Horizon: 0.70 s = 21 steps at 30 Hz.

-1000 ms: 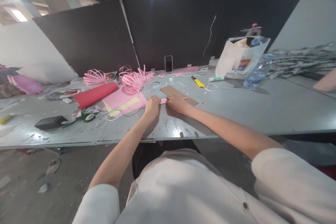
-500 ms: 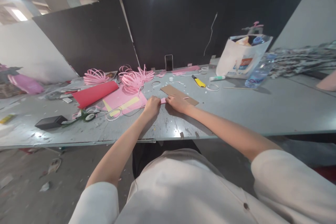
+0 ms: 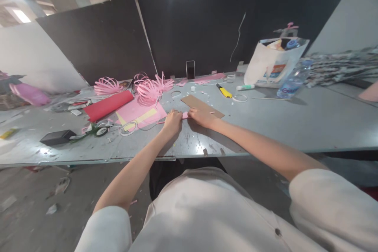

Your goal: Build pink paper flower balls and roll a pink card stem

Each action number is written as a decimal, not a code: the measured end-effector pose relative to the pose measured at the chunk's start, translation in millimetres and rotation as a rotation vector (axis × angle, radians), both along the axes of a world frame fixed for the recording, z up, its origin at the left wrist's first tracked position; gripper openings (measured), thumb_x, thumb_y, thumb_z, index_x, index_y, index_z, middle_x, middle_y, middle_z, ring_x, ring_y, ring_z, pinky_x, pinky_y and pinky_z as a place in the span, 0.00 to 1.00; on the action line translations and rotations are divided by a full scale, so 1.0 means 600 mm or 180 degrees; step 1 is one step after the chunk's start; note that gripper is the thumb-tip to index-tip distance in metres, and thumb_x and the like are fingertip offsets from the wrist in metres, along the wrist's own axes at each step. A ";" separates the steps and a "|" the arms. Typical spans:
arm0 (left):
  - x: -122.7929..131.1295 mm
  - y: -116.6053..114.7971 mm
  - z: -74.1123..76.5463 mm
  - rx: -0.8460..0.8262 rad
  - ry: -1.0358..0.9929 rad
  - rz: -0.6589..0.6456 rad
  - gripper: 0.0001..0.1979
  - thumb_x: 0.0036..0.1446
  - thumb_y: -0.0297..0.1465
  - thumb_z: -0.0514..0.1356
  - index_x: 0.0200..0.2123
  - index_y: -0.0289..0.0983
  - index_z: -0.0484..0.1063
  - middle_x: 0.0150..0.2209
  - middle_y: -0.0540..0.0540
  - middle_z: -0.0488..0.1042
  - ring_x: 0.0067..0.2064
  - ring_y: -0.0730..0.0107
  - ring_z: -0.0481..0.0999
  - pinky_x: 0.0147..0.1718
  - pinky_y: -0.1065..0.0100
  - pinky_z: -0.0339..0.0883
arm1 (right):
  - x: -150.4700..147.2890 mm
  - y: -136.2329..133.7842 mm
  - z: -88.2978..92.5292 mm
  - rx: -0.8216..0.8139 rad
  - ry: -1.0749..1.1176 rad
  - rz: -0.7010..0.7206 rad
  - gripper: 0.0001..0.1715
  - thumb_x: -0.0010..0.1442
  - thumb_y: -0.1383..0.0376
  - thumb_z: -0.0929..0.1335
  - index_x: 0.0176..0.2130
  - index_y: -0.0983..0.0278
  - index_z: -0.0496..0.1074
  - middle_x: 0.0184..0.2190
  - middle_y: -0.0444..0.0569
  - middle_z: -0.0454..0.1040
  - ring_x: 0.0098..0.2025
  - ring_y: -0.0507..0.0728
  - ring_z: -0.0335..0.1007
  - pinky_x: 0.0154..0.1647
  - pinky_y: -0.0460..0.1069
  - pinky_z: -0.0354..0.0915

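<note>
Both my hands grip one narrow pink paper strip (image 3: 185, 115) low over the table's near side. My left hand (image 3: 173, 121) is closed on its left part, and a thin pink end pokes out to the left. Fingers curled, my right hand (image 3: 201, 118) holds the strip a short way to the right, where another thin end shows past the knuckles. Beneath and behind the right hand lies a piece of brown cardboard (image 3: 202, 106). Pink paper sheets (image 3: 159, 113) with a yellow strip (image 3: 149, 115) lie left of my left hand.
Loops of pink strips (image 3: 149, 88), a red sheet (image 3: 109, 106), scissors (image 3: 96, 129) and a black box (image 3: 57, 138) are to the left. A yellow utility knife (image 3: 225, 91), glue stick (image 3: 245, 87), water bottle (image 3: 292, 82) and white bag (image 3: 262, 65) stand or lie right. A phone (image 3: 190, 70) leans behind.
My hands have spread very slightly apart along the strip. More of its thin pink end now shows left of my left hand and right of my right hand.
</note>
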<state>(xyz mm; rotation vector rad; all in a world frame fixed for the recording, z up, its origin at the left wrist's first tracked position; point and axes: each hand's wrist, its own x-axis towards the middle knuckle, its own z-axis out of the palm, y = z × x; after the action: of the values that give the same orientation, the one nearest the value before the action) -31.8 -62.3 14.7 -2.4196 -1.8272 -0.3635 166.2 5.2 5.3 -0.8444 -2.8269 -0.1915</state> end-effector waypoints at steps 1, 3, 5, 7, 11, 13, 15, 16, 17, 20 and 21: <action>0.002 -0.010 0.001 -0.0005 0.0018 -0.0015 0.16 0.64 0.17 0.52 0.43 0.31 0.80 0.44 0.33 0.80 0.53 0.48 0.75 0.54 0.55 0.70 | 0.003 -0.006 -0.001 0.0011 -0.0022 0.0034 0.14 0.70 0.80 0.64 0.44 0.69 0.77 0.45 0.59 0.79 0.48 0.62 0.76 0.50 0.54 0.69; 0.006 -0.033 0.002 0.0000 0.0052 -0.0043 0.16 0.65 0.17 0.52 0.44 0.30 0.80 0.45 0.32 0.79 0.54 0.48 0.75 0.55 0.55 0.69 | 0.010 -0.020 -0.002 0.0034 -0.0060 0.0106 0.13 0.70 0.79 0.64 0.45 0.70 0.77 0.45 0.59 0.79 0.48 0.63 0.76 0.51 0.54 0.69; 0.010 -0.060 0.003 -0.0008 0.0077 -0.0075 0.16 0.66 0.18 0.52 0.45 0.31 0.79 0.46 0.33 0.79 0.54 0.49 0.75 0.55 0.56 0.69 | 0.018 -0.039 -0.005 0.0048 -0.0088 0.0163 0.12 0.70 0.79 0.65 0.45 0.70 0.78 0.45 0.60 0.79 0.48 0.63 0.76 0.51 0.55 0.69; 0.016 -0.088 0.005 -0.0051 0.0100 -0.0105 0.16 0.66 0.18 0.52 0.45 0.32 0.79 0.45 0.34 0.79 0.53 0.51 0.75 0.53 0.57 0.70 | 0.028 -0.061 -0.008 0.0050 -0.0115 0.0198 0.12 0.69 0.79 0.66 0.45 0.70 0.78 0.45 0.59 0.78 0.48 0.63 0.76 0.51 0.55 0.69; 0.030 -0.140 0.011 -0.0158 0.0139 -0.0126 0.15 0.66 0.17 0.52 0.43 0.32 0.78 0.45 0.35 0.79 0.51 0.51 0.75 0.50 0.57 0.71 | 0.049 -0.110 -0.013 0.0051 -0.0123 0.0269 0.11 0.70 0.79 0.67 0.46 0.68 0.77 0.44 0.56 0.78 0.49 0.61 0.76 0.52 0.54 0.70; 0.035 -0.160 0.015 -0.0219 0.0163 -0.0151 0.14 0.64 0.16 0.54 0.43 0.33 0.77 0.45 0.35 0.78 0.51 0.52 0.75 0.50 0.57 0.71 | 0.058 -0.133 -0.012 0.0064 -0.0104 0.0310 0.13 0.69 0.80 0.67 0.46 0.68 0.77 0.44 0.54 0.78 0.49 0.60 0.76 0.51 0.53 0.70; 0.040 -0.174 0.016 -0.0219 0.0184 -0.0157 0.13 0.64 0.16 0.55 0.43 0.33 0.77 0.46 0.35 0.78 0.51 0.51 0.74 0.50 0.57 0.71 | 0.063 -0.155 -0.007 0.0065 -0.0046 0.0264 0.14 0.67 0.81 0.67 0.46 0.68 0.77 0.44 0.53 0.77 0.49 0.60 0.75 0.50 0.52 0.71; 0.042 -0.178 0.016 -0.0187 0.0195 -0.0137 0.14 0.64 0.16 0.54 0.44 0.33 0.77 0.46 0.35 0.78 0.51 0.51 0.74 0.49 0.57 0.71 | 0.064 -0.164 -0.003 0.0053 -0.0022 0.0213 0.14 0.67 0.82 0.67 0.46 0.68 0.77 0.43 0.54 0.77 0.48 0.60 0.75 0.49 0.52 0.71; 0.044 -0.182 0.016 -0.0147 0.0212 -0.0108 0.14 0.66 0.16 0.54 0.44 0.33 0.77 0.46 0.35 0.78 0.51 0.51 0.74 0.49 0.56 0.71 | 0.065 -0.174 0.002 0.0031 0.0003 0.0160 0.15 0.66 0.83 0.67 0.45 0.69 0.77 0.43 0.54 0.77 0.47 0.60 0.75 0.48 0.52 0.71; 0.051 -0.188 0.008 -0.0015 0.0285 -0.0006 0.14 0.69 0.18 0.52 0.44 0.33 0.78 0.45 0.35 0.78 0.50 0.50 0.74 0.48 0.55 0.71 | 0.065 -0.199 0.017 -0.0111 0.0100 0.0112 0.19 0.64 0.84 0.67 0.46 0.68 0.78 0.43 0.54 0.76 0.47 0.60 0.75 0.47 0.53 0.71; 0.053 -0.189 0.005 0.0028 0.0303 0.0010 0.14 0.70 0.18 0.52 0.43 0.33 0.78 0.45 0.35 0.78 0.50 0.50 0.74 0.48 0.54 0.72 | 0.065 -0.206 0.021 -0.0148 0.0140 0.0116 0.19 0.64 0.84 0.67 0.47 0.67 0.78 0.43 0.54 0.76 0.46 0.60 0.75 0.48 0.53 0.72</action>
<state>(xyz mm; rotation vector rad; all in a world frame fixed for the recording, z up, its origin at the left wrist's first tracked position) 0.0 -175.8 17.4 -2.3842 -1.7863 -0.2509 205.5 -118.5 17.9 -0.7955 -2.8134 -0.1014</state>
